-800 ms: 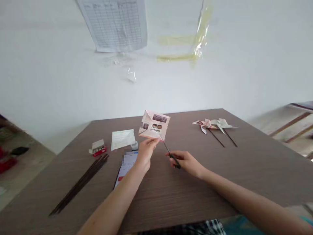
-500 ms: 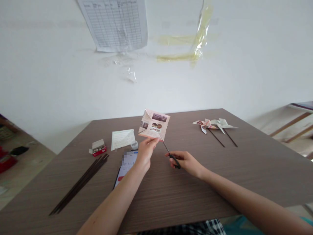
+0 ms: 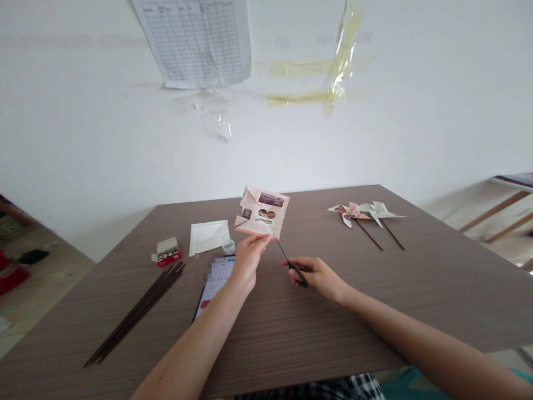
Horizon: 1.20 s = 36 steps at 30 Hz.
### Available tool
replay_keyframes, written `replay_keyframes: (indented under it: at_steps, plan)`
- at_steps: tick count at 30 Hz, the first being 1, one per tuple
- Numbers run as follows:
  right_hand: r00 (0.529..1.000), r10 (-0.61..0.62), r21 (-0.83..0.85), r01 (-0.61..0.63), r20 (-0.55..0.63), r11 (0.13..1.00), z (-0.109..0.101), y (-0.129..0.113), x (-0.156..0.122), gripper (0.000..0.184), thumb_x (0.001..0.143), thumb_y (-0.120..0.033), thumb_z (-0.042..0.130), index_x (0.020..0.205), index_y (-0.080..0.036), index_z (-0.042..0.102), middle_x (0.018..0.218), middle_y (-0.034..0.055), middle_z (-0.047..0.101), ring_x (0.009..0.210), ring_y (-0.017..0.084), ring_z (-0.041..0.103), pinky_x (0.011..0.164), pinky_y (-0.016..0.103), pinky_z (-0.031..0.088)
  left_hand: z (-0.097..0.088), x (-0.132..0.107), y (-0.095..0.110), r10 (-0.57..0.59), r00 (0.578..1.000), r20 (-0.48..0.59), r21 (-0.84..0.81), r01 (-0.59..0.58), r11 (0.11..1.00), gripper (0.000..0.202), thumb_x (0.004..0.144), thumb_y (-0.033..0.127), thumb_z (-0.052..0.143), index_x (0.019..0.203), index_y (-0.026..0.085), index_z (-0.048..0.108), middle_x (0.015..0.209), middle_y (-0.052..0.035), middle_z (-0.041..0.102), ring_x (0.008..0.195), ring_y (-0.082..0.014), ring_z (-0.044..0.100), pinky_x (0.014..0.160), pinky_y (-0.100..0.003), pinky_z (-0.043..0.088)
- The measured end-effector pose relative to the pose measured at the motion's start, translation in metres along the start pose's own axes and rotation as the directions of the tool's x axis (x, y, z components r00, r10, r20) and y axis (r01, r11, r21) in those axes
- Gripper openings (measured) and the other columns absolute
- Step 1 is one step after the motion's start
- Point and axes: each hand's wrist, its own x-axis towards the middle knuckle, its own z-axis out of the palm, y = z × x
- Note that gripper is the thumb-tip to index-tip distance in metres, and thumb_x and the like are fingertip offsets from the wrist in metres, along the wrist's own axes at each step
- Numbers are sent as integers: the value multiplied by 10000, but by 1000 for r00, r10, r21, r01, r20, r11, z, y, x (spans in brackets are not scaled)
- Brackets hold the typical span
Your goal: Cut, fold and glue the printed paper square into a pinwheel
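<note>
My left hand [image 3: 246, 260] pinches the lower edge of a square printed paper [image 3: 262, 212] and holds it upright above the brown table [image 3: 437, 289]. In my right hand [image 3: 318, 275] is a pair of scissors [image 3: 288, 259] with black handles; their thin blades point up-left and meet the paper's lower right corner. Both forearms reach in from the near edge.
Two paper pinwheels on dark sticks [image 3: 366, 214] lie at the back right. A bundle of dark sticks [image 3: 139, 310] lies at the left, with a small red-and-white box [image 3: 167, 251], a white paper sheet [image 3: 209, 236] and a phone [image 3: 214, 283] near it.
The paper has tilted very slightly; hands and scissors stay almost where they were.
</note>
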Motion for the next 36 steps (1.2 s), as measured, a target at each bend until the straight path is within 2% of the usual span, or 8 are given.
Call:
replay_keyframes:
  at_steps: [12,17,24,36]
  plan:
    - [1000,20,-12,-20,-9,1000,0,1,1,687,864,-731,893,1269,-176,871,803,11,711,784,218,626,841,398,528,0,0,0,10,1000,12,-7,-10,1000,383,604,541,1045,800,234,926,987,-103,903,1096,-314,754,897,-370,531]
    - [999,27,-21,-28,-23,999,0,1,1,675,858,-712,895,1259,-168,874,792,8,716,772,213,636,837,394,543,-1,1,0,-5,1000,-2,11,5,1000,368,621,536,1035,800,235,919,973,-105,902,1136,-340,765,913,-386,540]
    - [999,26,-20,-26,-23,999,2,-2,0,663,869,-714,912,1258,-177,894,801,17,750,787,223,667,841,398,570,-1,-1,2,-17,999,44,16,16,1000,373,617,560,1033,796,254,918,1148,-131,937,1302,-398,760,1036,-446,572]
    - [999,9,-5,-10,-32,1000,1,-4,1,737,869,-780,927,1266,-160,889,792,18,730,790,219,652,831,389,556,1,-1,-4,-15,1000,27,39,14,999,305,675,519,1001,801,252,923,1104,-133,931,1249,-391,779,996,-441,593]
